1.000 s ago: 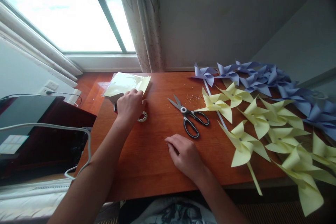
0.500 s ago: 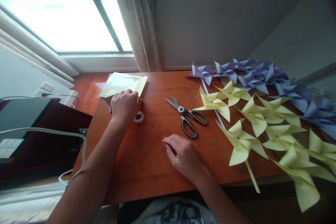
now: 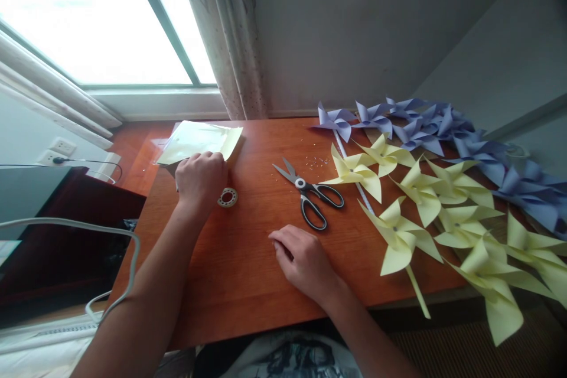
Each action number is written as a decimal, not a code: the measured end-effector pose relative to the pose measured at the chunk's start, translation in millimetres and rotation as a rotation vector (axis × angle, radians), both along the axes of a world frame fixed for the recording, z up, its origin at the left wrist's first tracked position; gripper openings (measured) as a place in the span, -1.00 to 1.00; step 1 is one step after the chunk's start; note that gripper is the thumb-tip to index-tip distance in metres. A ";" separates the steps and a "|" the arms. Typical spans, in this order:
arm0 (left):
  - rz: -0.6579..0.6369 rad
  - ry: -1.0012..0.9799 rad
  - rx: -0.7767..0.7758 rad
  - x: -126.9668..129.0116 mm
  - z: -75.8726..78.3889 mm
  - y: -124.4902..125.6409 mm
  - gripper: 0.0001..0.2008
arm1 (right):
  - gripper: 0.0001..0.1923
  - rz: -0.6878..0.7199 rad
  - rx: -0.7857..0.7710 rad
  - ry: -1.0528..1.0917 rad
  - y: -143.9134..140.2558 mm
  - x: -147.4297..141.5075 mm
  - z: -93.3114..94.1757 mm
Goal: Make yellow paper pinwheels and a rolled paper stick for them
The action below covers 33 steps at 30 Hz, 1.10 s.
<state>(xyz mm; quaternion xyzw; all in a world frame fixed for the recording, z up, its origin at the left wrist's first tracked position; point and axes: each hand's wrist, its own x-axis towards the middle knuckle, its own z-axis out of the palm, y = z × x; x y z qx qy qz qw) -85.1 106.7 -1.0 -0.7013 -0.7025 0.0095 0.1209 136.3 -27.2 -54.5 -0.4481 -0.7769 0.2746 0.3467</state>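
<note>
The left hand (image 3: 201, 180) curls at the near edge of the pale yellow paper (image 3: 195, 140), beside the tape roll (image 3: 234, 198) on the worktop (image 3: 239, 283). The right hand (image 3: 305, 260) bends its fingers near the scissors (image 3: 300, 183); what either grip pinches cannot be told.

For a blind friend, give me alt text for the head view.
A left hand curls beside pale yellow paper on a brown wooden table; the right hand lies near open black-handled metal scissors. Yellow paper pinwheels and purple paper pinwheels fill the right side.
</note>
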 end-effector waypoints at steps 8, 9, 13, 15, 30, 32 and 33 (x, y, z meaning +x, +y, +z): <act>-0.005 0.001 0.012 -2.7 2.7 -5.7 -0.56 | -0.77 0.001 -0.014 -0.013 -0.2 0.4 -0.6; 0.004 -0.001 0.012 -2.9 1.3 -4.6 -0.58 | -0.77 0.002 -0.016 -0.013 -0.3 0.3 -0.9; 0.022 -0.029 0.027 -4.6 -5.7 0.0 -0.65 | -0.77 0.002 -0.013 -0.004 -0.9 -1.2 -1.6; -0.002 -0.046 0.038 -5.4 -7.7 1.0 -0.65 | -0.76 0.004 0.006 0.021 -1.2 -1.1 -0.8; -0.379 -0.399 -0.137 70.6 -10.3 -49.4 -0.75 | -0.66 -0.530 0.203 -0.316 2.1 28.4 -1.4; -0.416 -0.407 -0.150 79.2 -10.7 -58.1 -0.74 | -0.71 -0.483 0.186 -0.334 -2.0 22.4 -0.9; -0.432 -0.418 -0.147 81.9 -10.8 -61.7 -0.73 | -0.73 -0.445 0.182 -0.332 -4.6 18.7 -0.5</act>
